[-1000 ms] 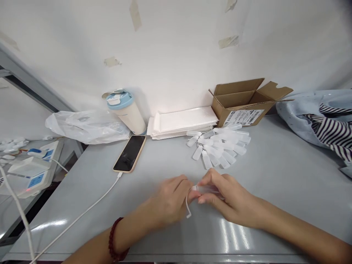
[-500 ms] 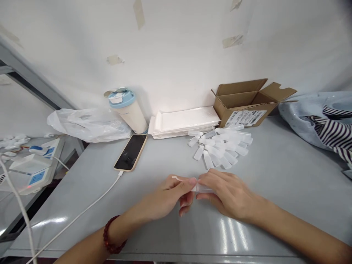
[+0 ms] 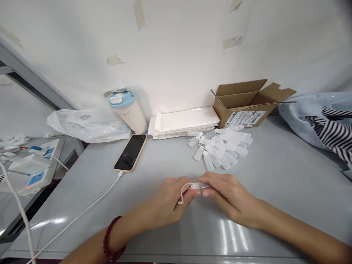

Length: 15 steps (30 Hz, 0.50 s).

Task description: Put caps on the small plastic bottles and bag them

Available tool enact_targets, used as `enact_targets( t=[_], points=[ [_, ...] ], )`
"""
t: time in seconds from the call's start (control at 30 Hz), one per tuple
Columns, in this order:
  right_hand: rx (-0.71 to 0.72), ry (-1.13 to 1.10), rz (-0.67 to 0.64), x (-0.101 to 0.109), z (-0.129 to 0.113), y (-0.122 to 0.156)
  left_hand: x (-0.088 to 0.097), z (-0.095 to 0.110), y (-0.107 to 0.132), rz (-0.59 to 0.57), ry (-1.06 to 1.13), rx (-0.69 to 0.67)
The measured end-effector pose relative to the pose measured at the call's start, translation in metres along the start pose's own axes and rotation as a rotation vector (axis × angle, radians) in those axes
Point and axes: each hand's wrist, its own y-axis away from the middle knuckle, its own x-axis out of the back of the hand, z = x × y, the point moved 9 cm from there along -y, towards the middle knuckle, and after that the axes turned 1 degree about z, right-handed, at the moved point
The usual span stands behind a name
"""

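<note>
My left hand [image 3: 171,198] pinches a small white plastic piece [image 3: 195,186] between thumb and fingers. From it a thin white strap curls out to the left over my knuckles. My right hand [image 3: 233,196] is closed on a translucent plastic case [image 3: 204,186], which butts against the white piece; I cannot tell whether they are joined. Most of the case is hidden by my right fingers. Both hands meet low over the grey table [image 3: 170,242]. Just beyond them lies a pile of similar translucent cases [image 3: 220,146].
Behind the pile stand a stack of white packets [image 3: 187,119] and an open cardboard box [image 3: 247,104]. At left are a phone [image 3: 130,152] with its charging cable [image 3: 88,209], a cup with a blue lid [image 3: 130,112] and a plastic bag [image 3: 88,124]. Striped cloth [image 3: 335,128] lies at right.
My left hand has turned, bringing its thumb lower and swinging the strap downward. The white piece shows more now. My right thumb has moved up against the case.
</note>
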Motion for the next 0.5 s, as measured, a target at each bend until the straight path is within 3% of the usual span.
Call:
enact_targets(
  t=[0.1,0.27,0.4,0.5],
  points=[
    [-0.236,-0.142,-0.110,-0.009,0.017,0.002,-0.002,0.000,0.001,-0.017,-0.174,-0.080],
    [-0.544,-0.512,-0.215,-0.024,0.036,0.011,-0.007,0.000,0.002,-0.101,-0.224,-0.057],
    [-0.596,-0.696,-0.263,-0.031,0.036,0.011,-0.005,0.002,0.001,-0.055,-0.211,-0.077],
    [-0.542,-0.472,-0.178,-0.019,0.037,0.008,0.001,-0.006,-0.002,0.013,-0.144,-0.004]
  ],
)
